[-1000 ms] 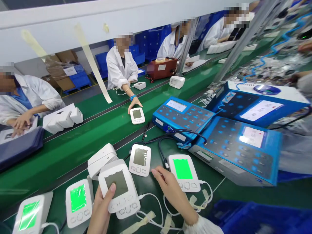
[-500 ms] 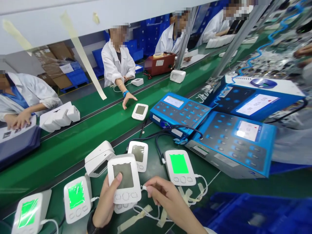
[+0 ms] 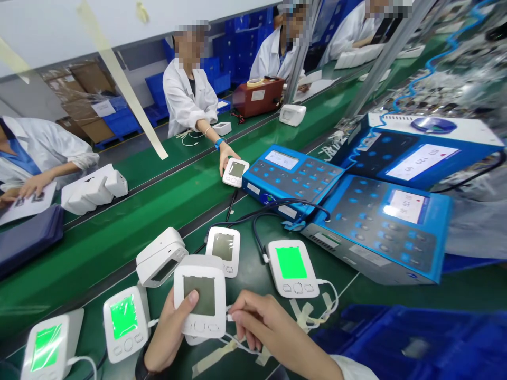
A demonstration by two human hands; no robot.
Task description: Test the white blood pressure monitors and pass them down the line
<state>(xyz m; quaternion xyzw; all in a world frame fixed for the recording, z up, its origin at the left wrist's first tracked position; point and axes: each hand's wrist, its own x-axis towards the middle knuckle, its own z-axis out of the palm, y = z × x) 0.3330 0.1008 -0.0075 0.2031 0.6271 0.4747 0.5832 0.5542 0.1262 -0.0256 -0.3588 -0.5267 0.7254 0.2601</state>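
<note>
Green workbench, white blood-pressure monitor gripped in left hand (thumb on its screen) — right fingers pinching white plug

I'm watching a factory assembly line: a green conveyor, workers in white coats, blue crates. Test consoles sit among white monitors.

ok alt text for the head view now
A left hand holds a white plastic blood pressure monitor with a blank grey screen, the right hand at its side. Similar monitors, some with bright green screens, lie on a green bench beside rectangular blue test units.
</note>
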